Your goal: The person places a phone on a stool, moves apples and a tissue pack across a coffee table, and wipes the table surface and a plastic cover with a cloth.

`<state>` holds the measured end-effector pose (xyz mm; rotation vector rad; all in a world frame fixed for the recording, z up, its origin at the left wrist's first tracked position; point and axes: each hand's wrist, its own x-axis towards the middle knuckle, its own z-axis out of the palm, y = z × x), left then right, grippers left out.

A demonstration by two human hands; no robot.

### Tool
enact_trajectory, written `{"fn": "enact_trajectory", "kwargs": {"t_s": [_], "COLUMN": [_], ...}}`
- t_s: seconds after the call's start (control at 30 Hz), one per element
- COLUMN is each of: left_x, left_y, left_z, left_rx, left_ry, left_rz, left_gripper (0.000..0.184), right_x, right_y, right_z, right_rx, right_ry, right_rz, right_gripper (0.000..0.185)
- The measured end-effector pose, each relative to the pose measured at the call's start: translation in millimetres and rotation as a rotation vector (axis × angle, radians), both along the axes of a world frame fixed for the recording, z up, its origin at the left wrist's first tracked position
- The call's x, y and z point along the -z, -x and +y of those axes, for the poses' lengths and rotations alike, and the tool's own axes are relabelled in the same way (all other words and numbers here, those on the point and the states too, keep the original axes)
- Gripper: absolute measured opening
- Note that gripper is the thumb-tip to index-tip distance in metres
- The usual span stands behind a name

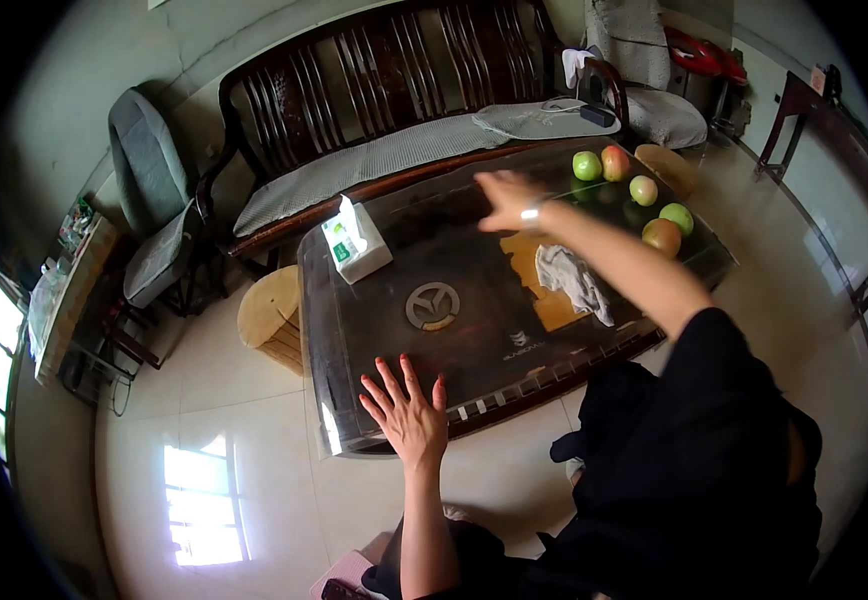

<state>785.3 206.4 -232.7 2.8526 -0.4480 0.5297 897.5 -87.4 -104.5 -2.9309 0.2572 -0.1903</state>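
Note:
My left hand (409, 420) rests palm down at the near edge of the dark table (369, 325), its fingers spread. Stretched out across the table, my right hand (510, 200) has its fingers apart and holds nothing; it is slightly blurred, and I cannot tell if it touches the surface. To its left stands a white and green tissue box (366, 258) with a tissue sticking up. A crumpled pale cloth (576, 284) lies by my right forearm, partly over a yellow patch (526, 268). Several round fruits, including a green one (586, 165) and a reddish one (662, 237), sit at the right end.
Behind the table runs a dark wooden bench (384, 75) with a grey woven cover. A round wooden stool (266, 310) stands at the table's left end, another stool (669, 168) at the far right. A grey chair (149, 180) is at the back left.

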Motion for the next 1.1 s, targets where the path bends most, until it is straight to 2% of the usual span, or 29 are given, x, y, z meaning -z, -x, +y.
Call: {"fn": "enact_trajectory", "kwargs": {"t_s": [0.1, 0.13, 0.2, 0.27, 0.33, 0.47, 0.57, 0.67, 0.73, 0.8, 0.9, 0.97, 1.1], "left_x": [2.8, 3.6, 2.3, 1.7, 2.5, 3.9, 4.1, 5.4, 6.1, 6.3, 5.3, 6.5, 5.4], "left_y": [-1.5, -1.3, -1.3, -1.3, -1.8, -1.5, -1.5, -2.2, -2.7, -2.6, -2.1, -2.6, -2.5], "left_z": [-0.1, 1.0, 0.9, 0.8, 1.0, 1.0, 2.1, 1.4, 0.8, 0.6, 0.3, 0.6, -0.7], "left_rx": [0.000, 0.001, -0.003, -0.007, -0.007, 0.005, 0.020, 0.016, 0.010, 0.010, 0.006, 0.005, 0.000], "left_ry": [-0.006, -0.013, -0.022, -0.030, -0.021, -0.012, 0.005, 0.022, 0.002, 0.018, 0.033, 0.043, 0.057], "left_rz": [-0.002, 0.006, 0.014, 0.024, 0.028, -0.001, -0.025, -0.032, -0.049, -0.061, -0.062, -0.067, -0.057], "left_gripper": [0.059, 0.061, 0.060, 0.060, 0.059, 0.058, 0.057, 0.057, 0.058, 0.057, 0.058, 0.058, 0.062], "right_x": [-2.2, 1.7, -22.4, 3.3, 16.3, 35.7, 37.4, 42.7, 25.2, 15.4, 6.5, 18.0, 42.5], "right_y": [65.1, 85.2, 133.8, 152.5, 169.3, 180.9, 178.3, 160.9, 140.1, 107.7, 58.0, 25.7, -21.6], "right_z": [-97.0, -123.7, -131.4, -164.2, -172.3, -175.7, -169.5, -171.5, -144.5, -112.1, -32.5, 20.6, 116.9], "right_rx": [-0.054, -0.085, 0.094, 0.219, 0.199, 0.229, 0.275, 0.278, 0.171, -0.085, -0.338, -0.564, -0.647], "right_ry": [-0.035, 0.041, 0.008, 0.187, 0.247, 0.315, 0.333, 0.321, 0.113, -0.103, -0.337, -0.226, -0.174], "right_rz": [0.071, 0.080, 0.323, 0.401, 0.432, 0.308, 0.248, 0.207, 0.054, -0.118, -0.075, -0.116, -0.038], "right_gripper": [0.097, 0.099, 0.108, 0.117, 0.119, 0.117, 0.100, 0.094, 0.085, 0.073, 0.075, 0.074, 0.076]}}
